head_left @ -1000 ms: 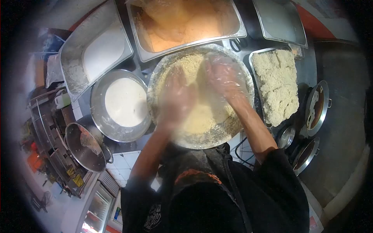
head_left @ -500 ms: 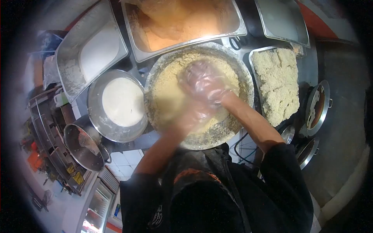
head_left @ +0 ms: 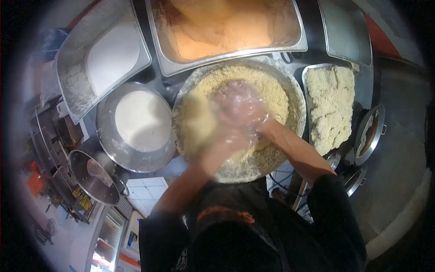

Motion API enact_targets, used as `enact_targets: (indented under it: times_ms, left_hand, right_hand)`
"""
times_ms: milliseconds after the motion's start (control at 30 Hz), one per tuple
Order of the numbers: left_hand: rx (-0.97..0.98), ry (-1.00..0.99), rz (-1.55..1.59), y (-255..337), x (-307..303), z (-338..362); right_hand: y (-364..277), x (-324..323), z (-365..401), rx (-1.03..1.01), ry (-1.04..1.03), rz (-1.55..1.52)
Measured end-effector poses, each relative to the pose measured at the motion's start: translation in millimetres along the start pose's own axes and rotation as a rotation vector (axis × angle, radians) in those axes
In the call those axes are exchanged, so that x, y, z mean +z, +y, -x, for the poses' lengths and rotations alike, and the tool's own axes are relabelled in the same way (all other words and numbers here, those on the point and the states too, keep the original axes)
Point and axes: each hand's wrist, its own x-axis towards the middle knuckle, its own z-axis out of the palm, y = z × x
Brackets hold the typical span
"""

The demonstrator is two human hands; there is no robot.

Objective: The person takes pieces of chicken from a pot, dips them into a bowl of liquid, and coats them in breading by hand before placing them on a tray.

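Note:
Both my hands wear clear plastic gloves and are over a wide metal bowl (head_left: 297, 113) of pale yellow, crumbly flour-like coating (head_left: 277, 88). My right hand (head_left: 240, 104) is in the middle of the bowl, on the coating, its fingers smeared by motion. My left hand (head_left: 232, 139) sits just below it, close to the right wrist and more blurred. Whether anything lies under or between the hands is hidden.
Left is a steel bowl of white batter (head_left: 136, 120), with a steel pot (head_left: 97, 181) below it. Behind stand a pan of white powder (head_left: 111, 63) and a pan of orange powder (head_left: 226, 38). A tray of coated pieces (head_left: 331, 106) lies right, with round pans (head_left: 369, 136) beyond.
The view has shifted slightly, so the bowl and trays appear a little lower and mostly further right. Both hands stay over the coating, still blurred by motion.

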Motion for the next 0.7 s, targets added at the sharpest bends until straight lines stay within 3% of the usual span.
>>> enact_targets:
  times_ms: [100,167,200,233,300,367,433,467,533,567,633,667,700]
  left_hand:
    - [-0.090,0.104,-0.315,-8,-18,12]
    - [-0.046,0.119,-0.411,-13,-37,28]
    - [-0.017,0.127,-0.329,-16,-48,34]
    - [-0.003,0.141,-0.263,-21,-61,39]
    - [-0.022,0.166,-0.256,-36,-96,36]
    - [-0.027,0.180,-0.152,-19,-60,50]
    - [0.144,0.209,-0.623,-10,-33,41]
    - [0.163,0.195,-0.637,-3,-15,34]
    - [0.283,-0.080,0.135,9,22,23]
    - [0.278,-0.055,0.145,6,10,31]
    - [0.014,-0.076,0.257,13,-21,40]
    - [0.010,-0.077,0.253,18,-29,38]
    - [-0.158,0.124,-0.061,21,-28,41]
  right_hand:
    - [-24,12,19,-0.001,0.054,0.085]
    - [-14,22,5,-0.049,0.082,0.029]
    - [-25,16,-2,0.099,-0.038,-0.161]
    - [-22,6,-11,0.094,-0.041,-0.163]
    - [-32,-8,-12,0.212,-0.320,-0.108]
    - [-33,4,-2,0.191,-0.271,-0.092]
    - [-32,17,5,0.053,0.093,0.174]
    - [-34,18,2,0.046,0.111,0.193]
    - [-50,11,-5,0.360,-0.159,-0.513]
    - [-54,9,-5,0.364,-0.176,-0.535]
    - [-47,2,-13,0.244,-0.258,-0.169]
    - [-42,7,-12,0.248,-0.254,-0.169]
    - [-42,13,-2,0.099,-0.126,-0.006]
